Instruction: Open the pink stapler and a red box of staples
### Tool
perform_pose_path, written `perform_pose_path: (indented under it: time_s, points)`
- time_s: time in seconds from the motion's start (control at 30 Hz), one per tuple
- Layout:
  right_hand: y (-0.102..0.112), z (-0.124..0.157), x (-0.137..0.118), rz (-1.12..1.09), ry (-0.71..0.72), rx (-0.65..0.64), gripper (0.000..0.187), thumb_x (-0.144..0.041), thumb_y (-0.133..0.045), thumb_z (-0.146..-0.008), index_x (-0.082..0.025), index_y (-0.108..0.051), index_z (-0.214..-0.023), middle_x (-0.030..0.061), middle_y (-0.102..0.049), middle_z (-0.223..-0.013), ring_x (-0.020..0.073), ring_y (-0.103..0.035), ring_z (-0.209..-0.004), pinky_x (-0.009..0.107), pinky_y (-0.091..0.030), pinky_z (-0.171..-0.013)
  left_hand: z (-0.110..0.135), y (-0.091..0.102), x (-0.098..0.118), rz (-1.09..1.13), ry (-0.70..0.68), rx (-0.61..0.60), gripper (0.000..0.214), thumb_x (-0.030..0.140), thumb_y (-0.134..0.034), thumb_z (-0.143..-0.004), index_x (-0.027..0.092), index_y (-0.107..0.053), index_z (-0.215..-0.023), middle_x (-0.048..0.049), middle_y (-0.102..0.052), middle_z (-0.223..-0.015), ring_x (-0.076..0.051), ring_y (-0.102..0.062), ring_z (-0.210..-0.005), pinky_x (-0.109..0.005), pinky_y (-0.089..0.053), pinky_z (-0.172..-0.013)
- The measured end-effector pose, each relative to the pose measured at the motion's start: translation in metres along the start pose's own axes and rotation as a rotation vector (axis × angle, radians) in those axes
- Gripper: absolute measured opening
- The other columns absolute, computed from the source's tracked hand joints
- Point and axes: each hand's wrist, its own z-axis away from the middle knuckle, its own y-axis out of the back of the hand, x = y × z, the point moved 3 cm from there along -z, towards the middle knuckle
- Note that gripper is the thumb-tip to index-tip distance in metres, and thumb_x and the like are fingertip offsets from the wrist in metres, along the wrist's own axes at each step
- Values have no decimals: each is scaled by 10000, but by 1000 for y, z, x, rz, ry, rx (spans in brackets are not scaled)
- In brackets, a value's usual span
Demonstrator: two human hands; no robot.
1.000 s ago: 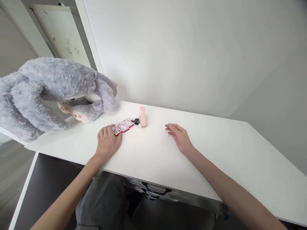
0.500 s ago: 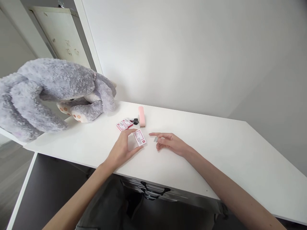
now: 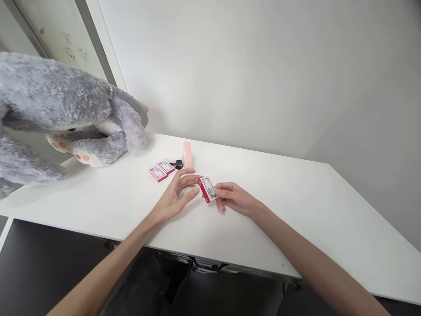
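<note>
My right hand [image 3: 235, 197] pinches a small red-and-white staple box [image 3: 205, 186], tilted with its red side toward the left. A small silver strip of staples [image 3: 212, 192] is under my right thumb, lying against the box's face. My left hand [image 3: 177, 193] is open, thumb and fingers apart, its fingertips close to the box's left edge; whether they touch it I cannot tell. Beyond my left hand, two more staple boxes [image 3: 158, 173] lie side by side on the white table. A pink stapler [image 3: 187, 154] and a small black object [image 3: 178, 164] are beside them.
A large grey plush toy [image 3: 66, 96] covers the table's left end. The white table [image 3: 279, 210] meets a pale wall [image 3: 246, 74] at the back. Below the front edge is a black drawer handle [image 3: 208, 266].
The staple box has gone from my left hand to my right and turned so its red side shows. My left hand has opened. The whole view has shifted slightly to the right.
</note>
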Motion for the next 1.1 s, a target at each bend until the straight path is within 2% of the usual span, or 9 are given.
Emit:
perform_pose_path:
  time_s: [0.07,0.17,0.37,0.43,0.5,0.6,0.67,0.9,1.1]
  points:
    - [0,0,2,23,-6,-25,283,-476,-840,-842,-210,-751,-883,-4,-707,-672,133,-621,-524,280,-533,-541,0,-2,-2,76,65,-76,503,439,-685,-979,288,-420,-1379,-122,-721,-1270,-259,-672,-1252,-476,-520,-1060]
    - [0,0,4,44,-1,-46,279,-471,-828,-857,-205,-750,-887,-1,-713,-674,136,-628,-525,282,-534,-546,0,-6,-5,104,77,-111,490,399,-734,-950,285,-458,-1338,-91,-745,-1189,-249,-681,-1220,-439,-534,-1017]
    - [-1,0,3,30,23,-60,238,-447,-809,-888,-217,-765,-934,10,-742,-691,153,-674,-582,290,-552,-597,-4,-5,-5,148,35,-8,437,362,-809,-887,265,-505,-1187,-56,-730,-1092,-226,-693,-1124,-418,-543,-974]
    - [-2,0,2,24,42,-52,226,-435,-805,-895,-223,-783,-970,32,-770,-784,165,-708,-658,285,-559,-603,-4,-3,-2,154,24,41,431,368,-818,-876,259,-503,-1149,-48,-727,-1063,-217,-698,-1076,-416,-547,-964]
    - [-3,0,0,19,65,-40,203,-421,-800,-901,-233,-799,-978,59,-791,-967,175,-733,-747,278,-566,-604,-5,-1,0,154,26,85,429,374,-824,-866,253,-506,-1127,-41,-723,-1037,-211,-699,-1037,-414,-550,-956]
    - [-4,1,-1,16,90,-14,177,-414,-793,-906,-241,-804,-938,76,-740,-1261,179,-739,-813,286,-581,-608,-4,1,2,160,43,127,410,392,-809,-875,245,-516,-1122,-36,-716,-1007,-208,-704,-1002,-409,-551,-940]
    - [-3,1,-1,16,104,5,179,-413,-795,-902,-235,-799,-916,81,-693,-1362,178,-731,-831,289,-587,-610,-3,3,3,162,61,162,390,415,-789,-890,242,-524,-1118,-31,-713,-997,-205,-709,-982,-395,-554,-923]
    - [2,0,-1,64,183,75,174,-404,-766,-932,-236,-808,-910,94,-630,-1392,176,-670,-920,266,-543,-602,-1,6,3,84,134,253,381,458,-783,-874,221,-575,-1086,-41,-683,-1148,-166,-728,-874,-367,-581,-887]
    - [5,0,-1,138,224,156,162,-430,-770,-926,-275,-815,-928,67,-612,-1384,115,-553,-738,323,-509,-681,0,2,7,29,122,190,383,477,-778,-870,213,-607,-1090,-31,-679,-1108,-184,-755,-805,-382,-630,-802]
